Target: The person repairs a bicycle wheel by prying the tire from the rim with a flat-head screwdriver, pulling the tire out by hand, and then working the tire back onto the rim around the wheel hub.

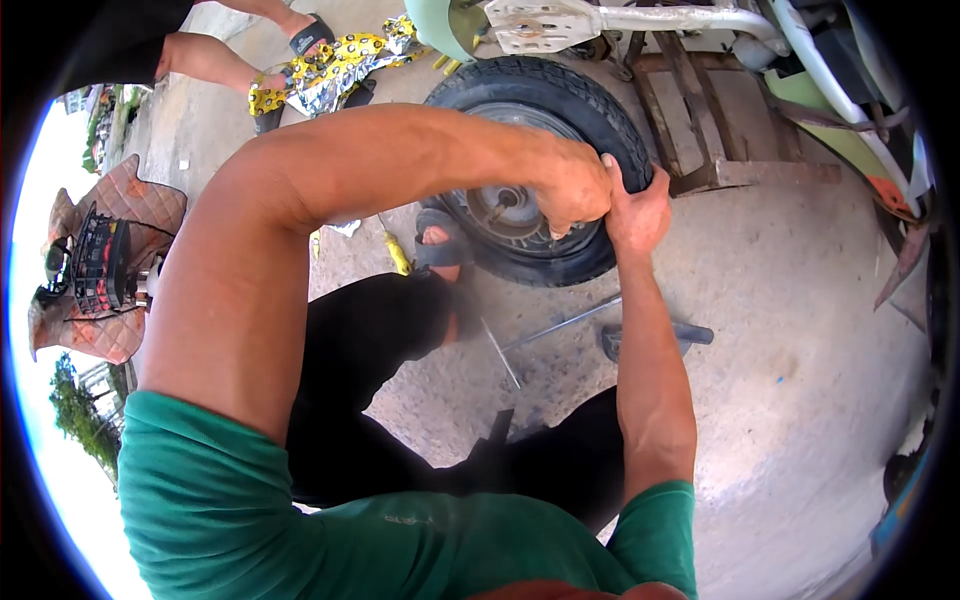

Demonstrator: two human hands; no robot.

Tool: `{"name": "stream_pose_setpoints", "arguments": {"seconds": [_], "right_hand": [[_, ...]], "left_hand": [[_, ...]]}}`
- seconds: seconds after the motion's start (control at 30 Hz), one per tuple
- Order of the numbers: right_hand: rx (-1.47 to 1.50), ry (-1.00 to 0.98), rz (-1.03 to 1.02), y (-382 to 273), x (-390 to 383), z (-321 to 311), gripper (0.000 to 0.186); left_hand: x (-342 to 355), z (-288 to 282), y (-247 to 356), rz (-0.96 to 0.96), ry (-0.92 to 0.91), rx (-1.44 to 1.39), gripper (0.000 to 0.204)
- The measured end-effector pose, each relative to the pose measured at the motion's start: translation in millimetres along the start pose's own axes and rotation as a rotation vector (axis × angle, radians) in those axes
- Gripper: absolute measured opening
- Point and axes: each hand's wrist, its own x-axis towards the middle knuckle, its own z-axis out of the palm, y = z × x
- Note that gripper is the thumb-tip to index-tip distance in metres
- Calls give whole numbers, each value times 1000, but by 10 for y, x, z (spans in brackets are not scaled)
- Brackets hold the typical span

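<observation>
A wheel with a black tyre (545,268) and a grey spoked rim lies on the concrete floor in front of me. Across it reaches my left arm; my left hand (572,192) is closed at the right part of the rim, fingers curled downward, and whatever they grip is hidden. Just right of it, my right hand (640,212) wraps round the tyre's right edge, thumb on the sidewall. Below the wheel lies a thin metal T-shaped rod (560,325). A dark tool or tray-like piece (657,340) sits partly behind my right forearm.
A yellow-handled tool (397,252) lies by my sandalled foot (440,245). Yellow patterned foil (350,62) spreads near another person's legs (205,60). Beyond the wheel stand a rusty metal frame (765,175) and a vehicle's white tube frame (690,20). A black basket (103,262) is at far left.
</observation>
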Motion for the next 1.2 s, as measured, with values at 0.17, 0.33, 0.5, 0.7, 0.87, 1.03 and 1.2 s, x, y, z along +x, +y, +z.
{"name": "stream_pose_setpoints", "arguments": {"seconds": [0.17, 0.33, 0.5, 0.7, 0.87, 1.03, 1.2], "right_hand": [[-4, -17, 1, -5, -7, -1, 90], [-30, 8, -28, 53, -4, 37, 91], [-37, 5, -9, 93, -3, 3, 90], [-39, -6, 23, 37, 7, -82, 89], [-67, -21, 41, 2, -57, -14, 90], [-48, -23, 45, -97, -67, -28, 90], [-48, 6, 43, -79, -56, -48, 91]], "left_hand": [[36, 241, 128, -31, 167, 11, 22], [26, 356, 414, -163, 191, 53, 17], [-148, 679, 897, -345, 190, -98, 19], [-255, 1068, 945, -735, -120, -1042, 35], [-4, 2076, 1007, -786, 47, -1710, 35], [48, 1823, 1358, -989, 125, -1571, 40], [127, 1756, 1589, -1046, 267, -1523, 45]]}}
